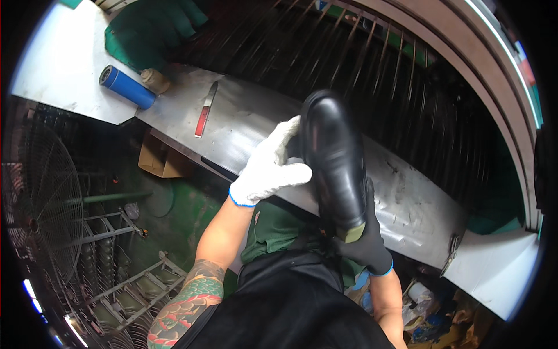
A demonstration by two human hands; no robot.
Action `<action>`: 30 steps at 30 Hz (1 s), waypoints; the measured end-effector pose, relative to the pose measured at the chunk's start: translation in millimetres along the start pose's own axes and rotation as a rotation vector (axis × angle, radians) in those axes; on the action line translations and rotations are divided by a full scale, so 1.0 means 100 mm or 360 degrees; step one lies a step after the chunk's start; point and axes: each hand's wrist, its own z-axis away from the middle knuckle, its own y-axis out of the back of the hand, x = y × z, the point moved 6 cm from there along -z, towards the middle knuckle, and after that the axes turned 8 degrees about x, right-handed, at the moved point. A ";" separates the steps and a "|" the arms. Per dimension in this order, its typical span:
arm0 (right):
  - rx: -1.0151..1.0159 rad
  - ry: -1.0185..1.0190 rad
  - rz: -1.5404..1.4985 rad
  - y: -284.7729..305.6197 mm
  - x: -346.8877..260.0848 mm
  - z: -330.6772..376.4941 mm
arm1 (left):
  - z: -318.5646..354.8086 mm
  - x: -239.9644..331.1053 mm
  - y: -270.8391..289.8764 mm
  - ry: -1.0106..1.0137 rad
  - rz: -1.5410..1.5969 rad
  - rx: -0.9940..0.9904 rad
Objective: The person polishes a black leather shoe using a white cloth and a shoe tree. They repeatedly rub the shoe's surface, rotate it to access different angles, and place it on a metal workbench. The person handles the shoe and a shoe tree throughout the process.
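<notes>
A black shoe, slightly blurred, is held up over the metal bench, its rounded toe pointing away from me. At its near end a yellow-green piece sticks out. My right hand, in a dark grey glove, grips the shoe at this near end; some of its fingers are hidden behind it. On the shoe's left side is my left hand in a white knit glove, thumb and fingers spread apart. The fingertips come close to the shoe's edge; whether they touch it I cannot tell.
On the metal bench lies a knife with a red handle. A blue cylinder and a small tan container sit at the far left. Thin metal rods line the back. A fan and a cardboard box stand left.
</notes>
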 end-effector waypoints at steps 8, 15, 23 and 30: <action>-0.0180 0.0474 0.0552 -0.04 -0.22 0.09 | -0.16 -0.31 -0.10 0.0456 0.1278 -0.0147; -0.0372 0.0176 0.0182 0.13 -0.01 0.04 | -0.18 -0.11 -0.14 -0.0586 0.0633 -0.0678; -0.0445 0.0098 -0.0040 0.22 0.10 -0.01 | -0.02 0.52 -0.35 -0.0732 0.0089 -0.0272; -0.0487 0.0172 -0.0047 0.31 0.29 -0.04 | 0.00 0.56 -0.48 -0.1054 -0.0206 -0.0084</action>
